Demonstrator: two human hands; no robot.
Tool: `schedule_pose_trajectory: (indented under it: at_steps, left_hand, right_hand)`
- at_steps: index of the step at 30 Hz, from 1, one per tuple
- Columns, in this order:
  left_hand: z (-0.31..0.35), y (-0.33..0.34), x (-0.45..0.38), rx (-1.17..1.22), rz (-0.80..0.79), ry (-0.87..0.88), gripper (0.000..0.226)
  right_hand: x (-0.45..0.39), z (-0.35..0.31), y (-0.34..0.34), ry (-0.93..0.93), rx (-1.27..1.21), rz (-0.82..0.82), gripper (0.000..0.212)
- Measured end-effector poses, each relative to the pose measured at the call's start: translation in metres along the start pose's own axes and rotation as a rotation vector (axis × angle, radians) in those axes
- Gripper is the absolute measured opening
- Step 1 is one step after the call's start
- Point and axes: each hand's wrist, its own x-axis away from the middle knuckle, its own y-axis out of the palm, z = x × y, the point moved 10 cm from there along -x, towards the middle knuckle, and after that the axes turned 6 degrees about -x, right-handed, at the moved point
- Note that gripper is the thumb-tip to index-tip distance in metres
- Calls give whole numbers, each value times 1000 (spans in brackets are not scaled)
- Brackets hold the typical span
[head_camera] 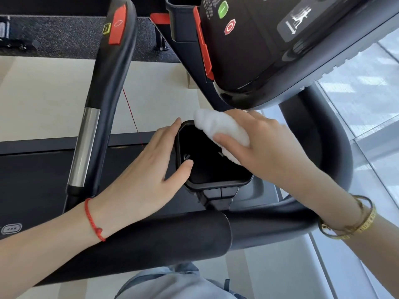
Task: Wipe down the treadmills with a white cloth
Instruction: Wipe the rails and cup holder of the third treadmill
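Observation:
A small black control panel (207, 167) with a raised rim sits on the treadmill's front handlebar (164, 238) at the middle of the view. My right hand (265, 147) grips a bunched white cloth (218, 126) and presses it on the panel's upper right part. My left hand (149, 175) lies with straight fingers against the panel's left rim, and its thumb touches the panel face. The treadmill's main console (248, 39), with a green and a red button, hangs above the hands.
A black side handle (101, 104) with a red stop pad and a chrome section runs down the left. The dark belt (32, 180) lies at lower left. A curved dark frame tube (328, 147) passes on the right, with pale floor beyond.

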Motion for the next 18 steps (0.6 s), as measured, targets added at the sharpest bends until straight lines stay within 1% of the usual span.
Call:
schedule_pose_trajectory:
  at_steps: [3, 6, 9, 13, 18]
  left_hand:
    - [1, 1, 0, -1, -5, 7, 76]
    - [1, 1, -2, -24, -8, 6, 78]
    - [1, 1, -4, -46, -12, 5, 80]
    - [0, 0, -4, -62, -19, 5, 78]
    - [-1, -1, -4, -84, 0, 10, 77]
  right_hand:
    - [23, 19, 0, 142, -88, 12, 62]
    - [22, 28, 4, 229, -126, -41, 63]
    - [8, 27, 4, 242, -120, -86, 51]
    - [16, 24, 0, 249, -148, -62, 44]
    - [44, 23, 1, 258, -172, -64, 52]
